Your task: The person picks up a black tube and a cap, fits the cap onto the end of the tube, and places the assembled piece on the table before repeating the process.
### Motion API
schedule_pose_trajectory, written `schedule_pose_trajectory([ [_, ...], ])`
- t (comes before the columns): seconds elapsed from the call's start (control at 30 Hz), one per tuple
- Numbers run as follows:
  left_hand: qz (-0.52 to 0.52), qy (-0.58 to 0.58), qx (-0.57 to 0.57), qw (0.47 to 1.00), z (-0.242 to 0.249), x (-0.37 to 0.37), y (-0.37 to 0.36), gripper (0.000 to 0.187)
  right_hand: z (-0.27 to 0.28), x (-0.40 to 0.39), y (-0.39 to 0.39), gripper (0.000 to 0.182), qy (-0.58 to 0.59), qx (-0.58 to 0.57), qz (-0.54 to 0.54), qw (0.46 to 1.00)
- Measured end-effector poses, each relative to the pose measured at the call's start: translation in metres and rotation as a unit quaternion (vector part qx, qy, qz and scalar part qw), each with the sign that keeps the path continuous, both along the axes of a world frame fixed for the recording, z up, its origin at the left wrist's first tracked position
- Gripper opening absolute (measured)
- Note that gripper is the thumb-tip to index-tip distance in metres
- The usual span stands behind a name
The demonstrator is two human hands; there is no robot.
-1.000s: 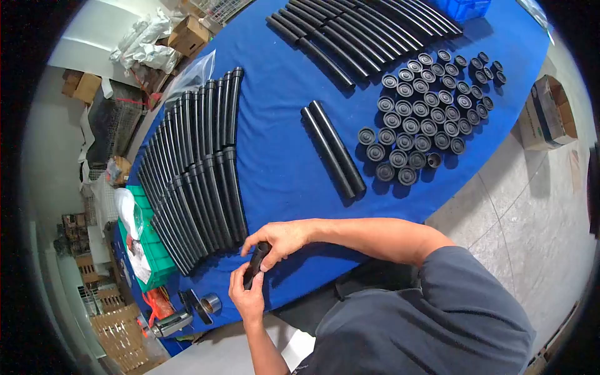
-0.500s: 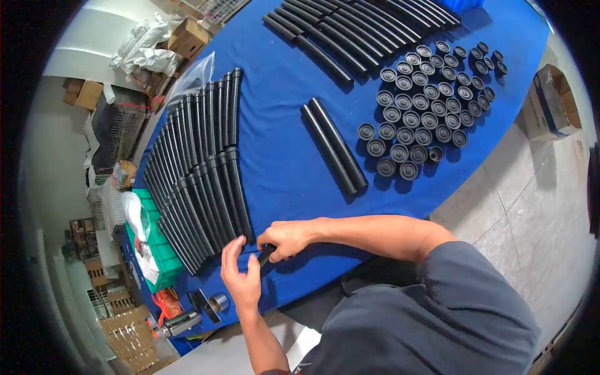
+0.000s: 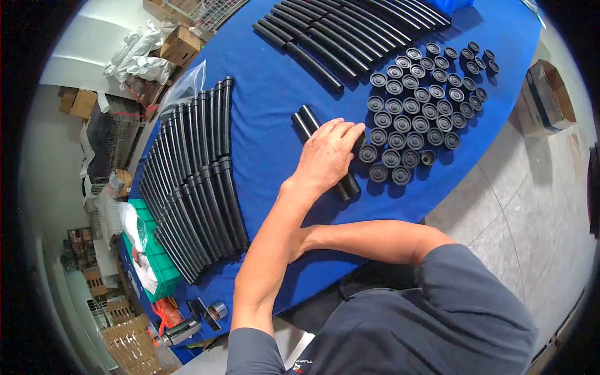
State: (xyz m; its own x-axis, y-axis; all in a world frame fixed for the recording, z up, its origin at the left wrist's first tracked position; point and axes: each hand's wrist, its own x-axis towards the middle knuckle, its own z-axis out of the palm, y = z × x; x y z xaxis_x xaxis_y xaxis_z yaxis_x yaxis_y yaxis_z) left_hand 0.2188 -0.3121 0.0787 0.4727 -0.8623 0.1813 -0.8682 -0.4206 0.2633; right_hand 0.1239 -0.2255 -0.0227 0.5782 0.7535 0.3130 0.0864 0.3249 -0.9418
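My left hand point(image 3: 328, 150) reaches across two black tubes point(image 3: 347, 187) that lie side by side on the blue cloth. Its fingertips are curled over a dark round cap point(image 3: 360, 142) at the near left edge of a group of black ribbed caps point(image 3: 400, 122). Most of that cap is covered by the fingers. My right hand point(image 3: 299, 242) is low at the table's near edge, under my left forearm. Its fingers and anything in them are hidden there.
Two rows of capped black tubes point(image 3: 200, 181) fan out at left beside a green crate point(image 3: 165, 275). More black tubes point(image 3: 350, 37) lie at the far side. A metal ring point(image 3: 217, 310) sits near the front left edge. A cardboard box point(image 3: 547, 100) stands on the floor at right.
My left hand has moved from beside my right hand, up and right, to the caps. The short dark tube end visible in my right hand before is now hidden behind my left forearm.
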Motion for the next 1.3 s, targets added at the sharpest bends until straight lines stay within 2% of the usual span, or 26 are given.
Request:
schedule_pose_trajectory([
  [0.07, -0.014, -0.02, -0.018, 1.0, -0.013, 0.002, -0.008, 0.056, -0.021, -0.015, 0.009, 0.019, -0.03, 0.117, -0.133, 0.984],
  [0.13, -0.016, -0.013, -0.022, 1.0, -0.018, 0.004, -0.012, 0.053, -0.037, -0.022, 0.013, 0.021, -0.059, 0.161, -0.207, 0.963],
  [0.3, 0.007, -0.029, -0.042, 0.999, -0.007, 0.004, -0.008, 0.047, -0.065, -0.019, 0.022, 0.035, -0.112, 0.045, -0.144, 0.982],
  [0.37, 0.043, -0.021, -0.064, 0.997, 0.017, -0.002, 0.006, 0.046, -0.049, -0.01, 0.023, 0.032, -0.108, 0.014, -0.095, 0.989],
  [0.5, 0.142, -0.024, -0.072, 0.987, 0.038, -0.006, 0.066, 0.045, 0.038, 0.003, -0.013, 0.033, -0.035, -0.084, 0.04, 0.995],
  [0.57, 0.205, -0.021, -0.039, 0.978, 0.037, -0.009, 0.103, 0.042, 0.022, 0.005, 0.0, 0.036, -0.085, -0.088, 0.013, 0.992],
  [0.63, 0.266, -0.019, -0.013, 0.964, 0.035, -0.018, 0.131, 0.038, 0.046, 0.009, -0.015, 0.044, -0.091, -0.179, 0.049, 0.978],
  [0.77, 0.316, 0.019, 0.052, 0.947, 0.021, -0.033, 0.163, 0.038, 0.045, 0.008, -0.016, 0.046, -0.113, -0.163, 0.041, 0.979],
  [0.83, 0.32, 0.047, 0.096, 0.941, 0.013, -0.035, 0.17, 0.039, 0.042, 0.006, -0.014, 0.04, -0.123, -0.138, 0.016, 0.983],
  [0.9, 0.32, 0.054, 0.082, 0.942, 0.004, -0.036, 0.17, 0.039, 0.04, 0.006, -0.013, 0.037, -0.124, -0.126, 0.004, 0.984],
  [0.93, 0.321, 0.064, 0.084, 0.941, 0.003, -0.035, 0.172, 0.049, 0.039, 0.006, -0.013, 0.037, -0.121, -0.127, 0.005, 0.985],
  [1.03, 0.338, 0.065, 0.072, 0.936, 0.021, -0.045, 0.172, 0.056, 0.043, 0.008, -0.018, 0.04, -0.097, -0.121, 0.021, 0.988],
  [1.07, 0.354, 0.041, 0.043, 0.933, 0.027, -0.051, 0.176, 0.06, 0.043, 0.007, -0.017, 0.041, -0.088, -0.113, 0.032, 0.989],
  [1.1, 0.352, -0.005, -0.008, 0.936, 0.034, -0.058, 0.181, 0.057, 0.022, 0.005, -0.005, 0.046, -0.158, -0.052, -0.043, 0.985],
  [1.13, 0.374, -0.004, -0.079, 0.924, 0.04, -0.069, 0.189, 0.052, 0.041, 0.008, -0.017, 0.05, -0.106, -0.125, 0.01, 0.986],
  [1.17, 0.396, -0.005, -0.148, 0.906, 0.045, -0.082, 0.197, 0.048, 0.033, 0.008, -0.012, 0.049, -0.124, -0.104, -0.011, 0.987],
  [1.2, 0.425, 0.054, -0.27, 0.862, 0.043, -0.099, 0.207, 0.038, 0.047, 0.009, -0.019, 0.047, -0.063, -0.15, 0.018, 0.987],
  [1.23, 0.434, 0.081, -0.382, 0.812, 0.041, -0.118, 0.212, 0.029, 0.048, 0.01, -0.019, 0.046, -0.079, -0.146, 0.006, 0.986],
  [1.3, 0.445, 0.093, -0.47, 0.757, 0.037, -0.156, 0.225, 0.02, 0.062, 0.011, -0.026, 0.048, -0.011, -0.159, 0.039, 0.987],
])
